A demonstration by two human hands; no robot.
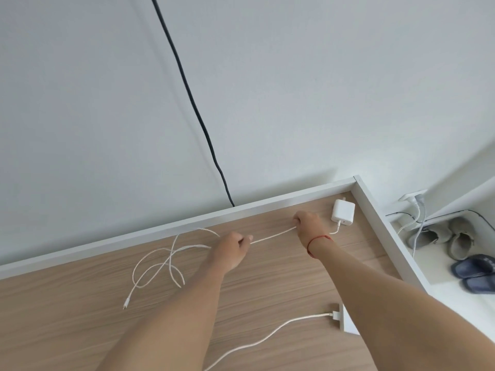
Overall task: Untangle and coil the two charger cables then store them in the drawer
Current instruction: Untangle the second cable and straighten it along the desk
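Note:
A white braided charger cable (273,236) is stretched taut between both hands on the wooden desk (67,311). My left hand (231,250) pinches it at the left; my right hand (308,223) grips it near the white power adapter (343,212) at the back right corner. The cable's free part lies in loose loops (160,261) to the left, ending in a plug (126,303). A second white cable (267,336) runs from the bottom edge to another white adapter (345,321), partly hidden under my right forearm.
A white raised rim (160,228) borders the desk's back and right edges. A black cord (187,89) hangs down the wall behind. Right of the desk, on the floor, are slippers (474,274), shoes (455,236) and a wall socket with plugs (412,199).

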